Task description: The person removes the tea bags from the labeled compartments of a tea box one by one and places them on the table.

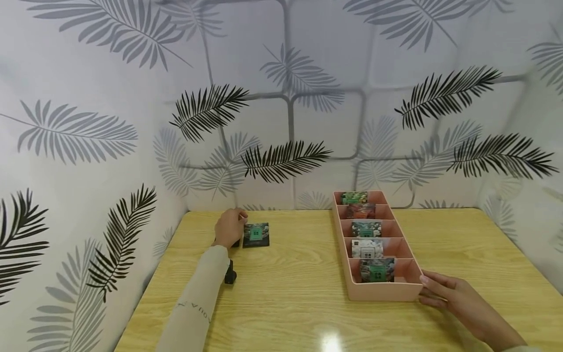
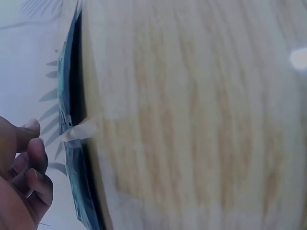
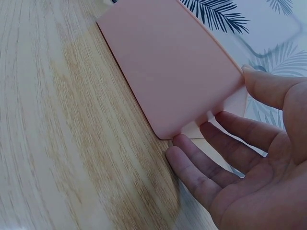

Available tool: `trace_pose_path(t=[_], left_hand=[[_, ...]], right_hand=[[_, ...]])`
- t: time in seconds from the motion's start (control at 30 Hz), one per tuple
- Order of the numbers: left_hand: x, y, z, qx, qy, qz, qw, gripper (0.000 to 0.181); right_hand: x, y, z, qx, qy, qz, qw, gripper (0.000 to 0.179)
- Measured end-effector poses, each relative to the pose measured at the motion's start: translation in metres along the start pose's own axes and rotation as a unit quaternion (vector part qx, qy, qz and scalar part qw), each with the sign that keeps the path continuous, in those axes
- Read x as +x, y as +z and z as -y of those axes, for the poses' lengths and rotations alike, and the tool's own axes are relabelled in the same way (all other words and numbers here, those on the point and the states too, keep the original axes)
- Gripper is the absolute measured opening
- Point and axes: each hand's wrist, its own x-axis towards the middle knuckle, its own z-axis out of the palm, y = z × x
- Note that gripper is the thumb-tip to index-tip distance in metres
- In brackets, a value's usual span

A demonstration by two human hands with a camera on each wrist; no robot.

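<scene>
A long pink divided box (image 1: 387, 293) lies on the table, right of the middle, with a printed packet standing in each compartment. My right hand (image 1: 453, 298) holds its near right corner. In the right wrist view the thumb (image 3: 264, 86) is at the top edge and the fingertips (image 3: 180, 143) touch the wall low down. At the left my left hand (image 1: 229, 228) is over a dark packet (image 1: 236, 243), mostly hidden beneath it. Loosely curled fingers (image 2: 38, 163) show nothing between them in the left wrist view. Beside that hand lies a flat dark packet with a green label (image 1: 256, 234).
A small black object (image 1: 230, 274) shows by the left sleeve (image 1: 193, 303), partly hidden. Behind the wooden table (image 1: 299, 274) hangs a pale leaf-patterned curtain (image 1: 308, 122), which also runs along the left and right sides.
</scene>
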Motion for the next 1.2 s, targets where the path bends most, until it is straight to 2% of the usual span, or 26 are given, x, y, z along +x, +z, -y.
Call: trace_pose_path(t=[0.2, 0.47, 0.6, 0.8, 0.97, 1.2], left_hand=[[-0.002, -0.003, -0.003, -0.039, 0.017, -0.005, 0.9991, 0.012], [-0.006, -0.007, -0.011, -0.09, 0.044, 0.008, 0.995, 0.012], [-0.011, -0.01, -0.02, -0.121, 0.065, 0.014, 0.9905, 0.012], [-0.014, -0.006, -0.031, -0.129, 0.099, 0.011, 0.9867, 0.01], [-0.018, -0.001, -0.041, -0.143, 0.117, 0.031, 0.9823, 0.011], [-0.027, 0.003, -0.068, -0.162, 0.138, 0.065, 0.975, 0.013]], right_hand=[[-0.001, 0.002, 0.001, 0.002, 0.003, -0.006, 1.0, 0.075], [0.0, 0.001, 0.0, 0.002, -0.003, 0.01, 0.9999, 0.075], [0.0, -0.001, -0.001, 0.002, -0.003, 0.016, 0.9999, 0.075], [0.002, 0.0, -0.002, 0.008, -0.006, 0.01, 0.9999, 0.076], [0.001, 0.0, -0.002, 0.006, -0.003, 0.014, 0.9999, 0.075], [0.0, -0.002, -0.003, 0.004, -0.015, 0.028, 0.9995, 0.075]])
